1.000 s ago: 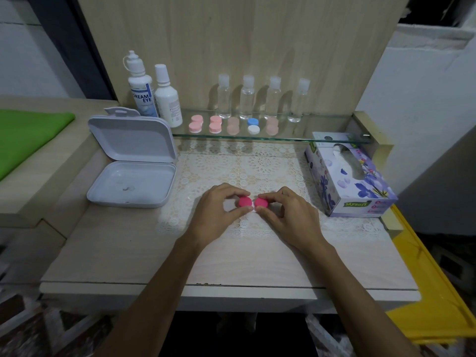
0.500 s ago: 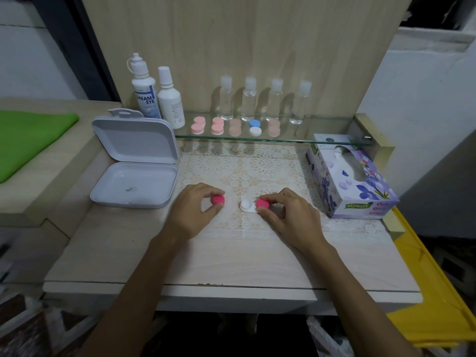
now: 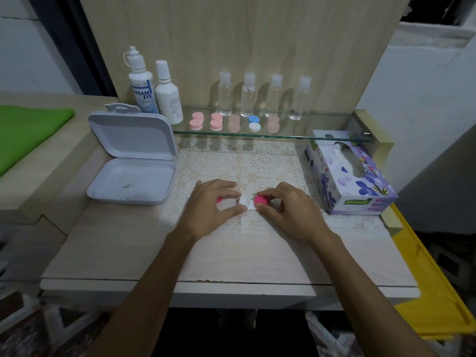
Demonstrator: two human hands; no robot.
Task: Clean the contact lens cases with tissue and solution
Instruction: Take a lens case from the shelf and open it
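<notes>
A white contact lens case lies on the lace mat in the middle of the table. Its left well is uncovered; its right well carries a pink cap. My right hand pinches that cap between thumb and fingers. My left hand holds the case's left end between thumb and index finger. A second pink cap lies on the mat, partly hidden under my left hand. A tissue box stands at the right. Two white solution bottles stand at the back left.
An open white plastic box sits left of the mat. On the glass shelf behind stand several small clear bottles and several pink and blue lens cases. A green cloth lies far left, a yellow tray at the right.
My left hand took the left pink cap off, carried it left and set it on the mat, then came back to the case. My right hand stayed on the right cap.
</notes>
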